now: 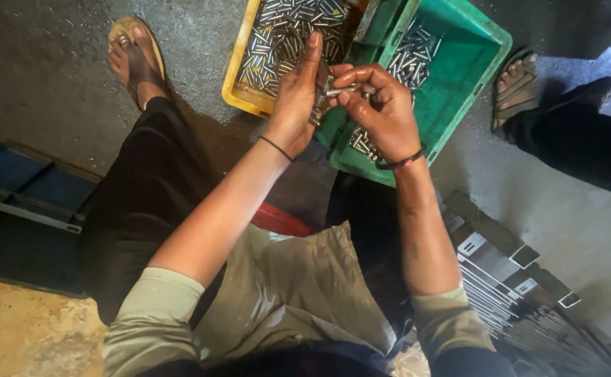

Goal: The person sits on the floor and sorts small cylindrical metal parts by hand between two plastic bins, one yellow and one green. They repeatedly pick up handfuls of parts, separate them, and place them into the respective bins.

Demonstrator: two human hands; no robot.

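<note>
left hand (295,98) and right hand (382,105) meet above the near edge of the green crate (473,49), fingertips pinching a small metal pin (335,91) between them; best held steady over the crate, yellow tray (239,70) just left.

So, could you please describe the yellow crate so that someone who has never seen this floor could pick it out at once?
Start from the person's two raised hands, the left hand and the right hand; two crates sit on the grey floor just beyond them. The yellow crate is the one behind the left hand, filled with small silvery metal pins. Its neighbour, the green crate, is deeper and only partly filled.
</note>
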